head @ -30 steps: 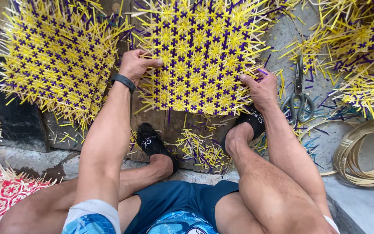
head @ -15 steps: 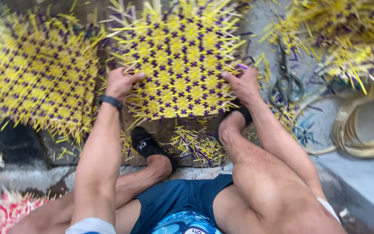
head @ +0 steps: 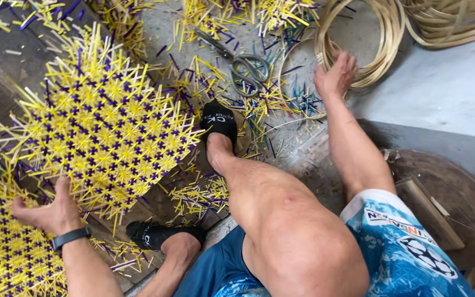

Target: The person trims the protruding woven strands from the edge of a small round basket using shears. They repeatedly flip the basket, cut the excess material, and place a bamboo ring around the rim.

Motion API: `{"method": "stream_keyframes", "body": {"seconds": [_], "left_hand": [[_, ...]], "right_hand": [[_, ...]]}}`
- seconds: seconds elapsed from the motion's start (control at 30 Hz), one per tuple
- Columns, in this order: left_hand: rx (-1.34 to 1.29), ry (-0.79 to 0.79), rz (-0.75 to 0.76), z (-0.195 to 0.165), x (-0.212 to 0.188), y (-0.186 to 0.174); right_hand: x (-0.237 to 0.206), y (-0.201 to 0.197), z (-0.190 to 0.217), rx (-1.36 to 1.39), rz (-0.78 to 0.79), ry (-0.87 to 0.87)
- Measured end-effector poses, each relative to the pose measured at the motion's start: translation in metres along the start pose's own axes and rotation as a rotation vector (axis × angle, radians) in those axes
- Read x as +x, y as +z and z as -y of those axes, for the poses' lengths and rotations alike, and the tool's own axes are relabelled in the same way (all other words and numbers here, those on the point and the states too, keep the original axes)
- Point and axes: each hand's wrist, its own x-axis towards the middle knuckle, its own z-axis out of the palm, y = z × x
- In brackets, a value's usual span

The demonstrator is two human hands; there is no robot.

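Left hand [head: 48, 212] pinches the woven mat [head: 103, 129] edge at lower left; right hand [head: 335, 74], open, reaches the cane coil [head: 383, 49] upper right — keep the mat pinned.

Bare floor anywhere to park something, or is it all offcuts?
Free: the pale grey floor right of the cane coil, above the dark step edge. Crowded: the scissors and right hand sit among yellow-purple offcuts; the woven mat under the left hand fills the left.
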Motion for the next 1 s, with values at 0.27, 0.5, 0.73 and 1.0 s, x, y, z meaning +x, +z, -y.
{"method": "stream_keyframes", "body": {"seconds": [0.27, 0.5, 0.73, 1.0], "left_hand": [[-0.188, -0.094, -0.063, -0.028, 0.003, -0.022], [-0.456, -0.144, -0.074, -0.042, 0.006, -0.031], [-0.622, -0.115, -0.023, -0.043, -0.002, -0.036], [-0.635, -0.220, -0.051, -0.045, -0.006, -0.046]], "right_hand": [[-0.033, -0.035, -0.051, 0.374, 0.476, 0.174], [-0.040, -0.079, -0.024, 0.420, 0.303, -0.058], [-0.020, -0.091, -0.024, 0.413, 0.225, -0.034], [-0.007, -0.097, -0.027, 0.370, 0.189, -0.022]]}}
